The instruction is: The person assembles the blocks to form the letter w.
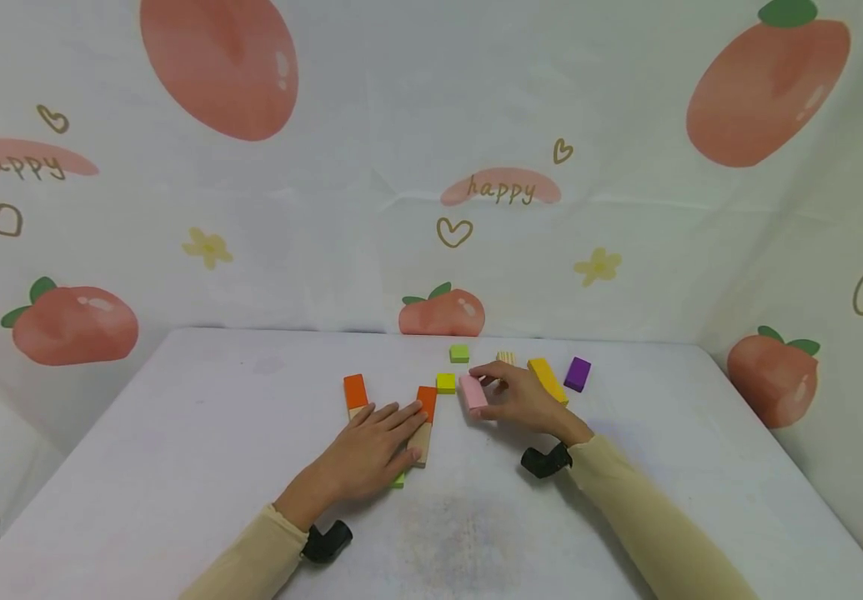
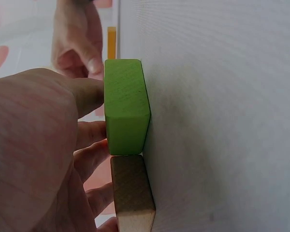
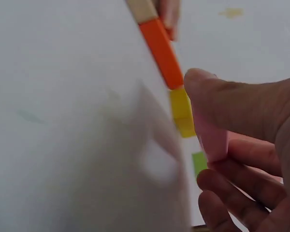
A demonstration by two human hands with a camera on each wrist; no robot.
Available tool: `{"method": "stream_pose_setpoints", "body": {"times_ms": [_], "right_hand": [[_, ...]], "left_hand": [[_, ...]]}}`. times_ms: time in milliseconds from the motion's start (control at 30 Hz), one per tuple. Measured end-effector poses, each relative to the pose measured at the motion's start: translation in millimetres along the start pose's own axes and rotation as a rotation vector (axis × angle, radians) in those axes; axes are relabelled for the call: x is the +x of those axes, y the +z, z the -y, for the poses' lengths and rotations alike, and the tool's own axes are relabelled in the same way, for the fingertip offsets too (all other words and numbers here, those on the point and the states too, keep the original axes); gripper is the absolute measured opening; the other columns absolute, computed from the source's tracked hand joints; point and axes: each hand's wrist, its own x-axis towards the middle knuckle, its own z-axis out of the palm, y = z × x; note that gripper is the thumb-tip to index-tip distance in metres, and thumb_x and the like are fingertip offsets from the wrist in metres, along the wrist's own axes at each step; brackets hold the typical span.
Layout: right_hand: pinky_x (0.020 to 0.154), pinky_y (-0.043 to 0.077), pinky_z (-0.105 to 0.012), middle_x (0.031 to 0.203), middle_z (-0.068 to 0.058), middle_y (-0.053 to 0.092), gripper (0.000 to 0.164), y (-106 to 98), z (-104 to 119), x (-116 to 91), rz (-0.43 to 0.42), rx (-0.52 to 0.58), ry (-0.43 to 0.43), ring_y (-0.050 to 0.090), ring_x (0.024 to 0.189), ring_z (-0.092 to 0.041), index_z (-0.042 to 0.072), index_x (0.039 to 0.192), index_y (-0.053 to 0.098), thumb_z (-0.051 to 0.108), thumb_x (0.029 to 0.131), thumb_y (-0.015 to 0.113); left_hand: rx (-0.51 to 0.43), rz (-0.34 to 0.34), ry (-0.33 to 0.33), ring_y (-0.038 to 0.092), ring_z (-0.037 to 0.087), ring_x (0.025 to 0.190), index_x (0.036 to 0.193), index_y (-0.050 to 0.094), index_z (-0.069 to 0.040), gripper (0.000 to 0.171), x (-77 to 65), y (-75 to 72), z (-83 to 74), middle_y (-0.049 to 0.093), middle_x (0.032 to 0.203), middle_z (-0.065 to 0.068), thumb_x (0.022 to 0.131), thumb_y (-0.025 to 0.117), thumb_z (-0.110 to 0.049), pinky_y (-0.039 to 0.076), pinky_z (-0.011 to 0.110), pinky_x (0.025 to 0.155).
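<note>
My left hand lies over a group of blocks with its fingers stretched out. Under and beside it are two orange blocks, a plain wooden block and a green block; the palm hides part of the group. In the left wrist view, the fingers touch the green block's side. My right hand pinches a pink block between thumb and fingers, just right of a small yellow block. Whether the pink block touches the table cannot be told.
Behind the right hand are a light green block and a striped block. A long yellow-orange block and a purple block lie to its right. A printed cloth hangs behind the white table.
</note>
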Motion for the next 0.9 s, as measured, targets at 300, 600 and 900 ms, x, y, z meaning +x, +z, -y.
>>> {"method": "stream_pose_setpoints", "body": {"times_ms": [300,600,900], "right_hand": [[0.100,0.050,-0.044,0.125,-0.003,0.065,0.064,13.3,-1.0,-8.9,0.034,0.015,0.033,0.058,0.109,-0.021,0.007,0.134,0.063,0.028,0.080,0.089],[0.100,0.050,-0.047,0.123,-0.004,0.065,0.064,17.5,3.1,-9.5,0.005,-0.007,0.025,0.058,0.109,-0.022,0.005,0.132,0.063,0.029,0.079,0.090],[0.099,0.050,-0.047,0.122,-0.006,0.064,0.064,18.8,4.2,-10.0,-0.006,-0.010,0.023,0.058,0.109,-0.023,0.005,0.132,0.063,0.027,0.079,0.090]], "left_hand": [[-0.008,0.003,-0.006,0.038,0.037,0.145,0.155,0.044,-0.011,0.055,0.2,-0.2,0.0,0.039,0.160,0.007,0.107,0.051,-0.037,0.022,0.062,0.118],[-0.004,-0.001,-0.006,0.038,0.037,0.144,0.155,0.044,-0.011,0.055,0.5,0.6,0.6,0.040,0.160,0.007,0.107,0.051,-0.037,0.022,0.061,0.118],[-0.014,0.005,-0.012,0.038,0.037,0.145,0.155,0.044,-0.010,0.055,0.2,-1.1,-1.0,0.040,0.160,0.007,0.107,0.051,-0.036,0.022,0.062,0.118]]}}
